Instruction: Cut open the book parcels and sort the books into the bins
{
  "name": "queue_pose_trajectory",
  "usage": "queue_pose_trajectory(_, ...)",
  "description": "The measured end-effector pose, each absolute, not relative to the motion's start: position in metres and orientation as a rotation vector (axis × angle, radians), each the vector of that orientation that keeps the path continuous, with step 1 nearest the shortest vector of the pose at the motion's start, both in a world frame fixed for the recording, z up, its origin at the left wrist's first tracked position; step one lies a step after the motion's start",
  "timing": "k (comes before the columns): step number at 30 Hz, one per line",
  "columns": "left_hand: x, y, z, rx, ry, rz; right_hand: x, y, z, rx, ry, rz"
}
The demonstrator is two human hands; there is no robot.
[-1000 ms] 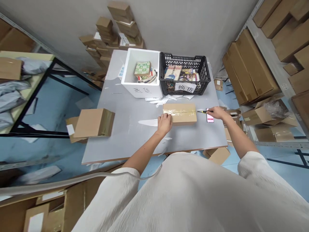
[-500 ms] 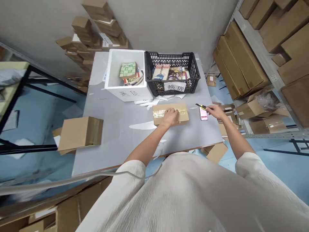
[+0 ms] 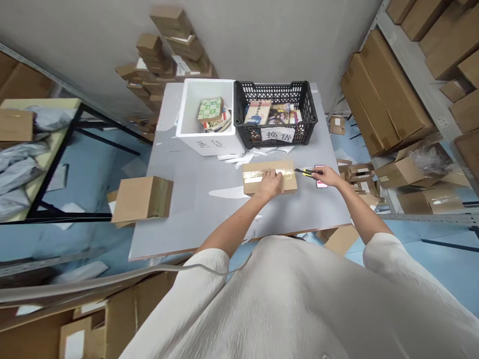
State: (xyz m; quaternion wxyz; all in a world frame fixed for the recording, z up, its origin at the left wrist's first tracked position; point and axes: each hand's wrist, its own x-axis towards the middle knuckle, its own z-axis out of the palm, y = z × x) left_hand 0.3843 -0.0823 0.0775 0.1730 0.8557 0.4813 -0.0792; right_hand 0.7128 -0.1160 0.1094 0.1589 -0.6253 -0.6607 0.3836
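Observation:
A small cardboard box (image 3: 250, 185) with shiny clear tape along its top lies on the grey table. My left hand (image 3: 270, 183) rests on top of it, fingers laid over the tape and thumb apart. In my right hand (image 3: 325, 176) is a yellow and black utility knife (image 3: 307, 172), its tip pointing left at the box's right end; whether it touches the cardboard I cannot tell. Under that hand lies a phone (image 3: 321, 184) with a lit pink-and-white screen, partly covered.
Behind the box stand a white foam bin (image 3: 209, 145) and a black plastic crate (image 3: 313, 119), both with books in them. White paper scraps (image 3: 245, 159) lie before them. Another carton (image 3: 140, 199) sits at the table's left edge. Shelves of cartons (image 3: 389, 94) rise on the right.
My right hand has brought the knife left and slightly down, from above the phone to the box's right end. My left hand stays on the box. The whole view has shifted a little.

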Motion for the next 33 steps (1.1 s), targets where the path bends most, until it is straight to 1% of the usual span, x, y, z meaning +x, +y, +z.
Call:
queue_pose_trajectory(9,0.383,-0.087,0.078,2.454,1.353,-0.218,0.71,-0.072,0.098,-1.862,-2.481,0.764)
queue_pose_trajectory(14,0.382,-0.089,0.078,2.445,1.361,-0.215,0.697,-0.055,0.097,-1.84,-2.624,0.649)
queue_pose_trajectory(17,0.381,-0.09,0.078,2.437,1.361,-0.21,0.697,-0.055,0.094,-1.86,-2.589,0.732)
queue_pose_trajectory(26,0.381,-0.092,0.079,2.406,1.373,-0.175,0.708,-0.08,0.089,-1.746,-2.232,1.21)
queue_pose_trajectory(29,0.381,-0.093,0.08,2.404,1.365,-0.162,0.712,-0.087,0.09,-1.705,-2.182,1.28)
queue_pose_trajectory(33,0.381,-0.094,0.082,2.403,1.355,-0.166,0.722,-0.1,0.085,-1.759,-2.098,1.341)
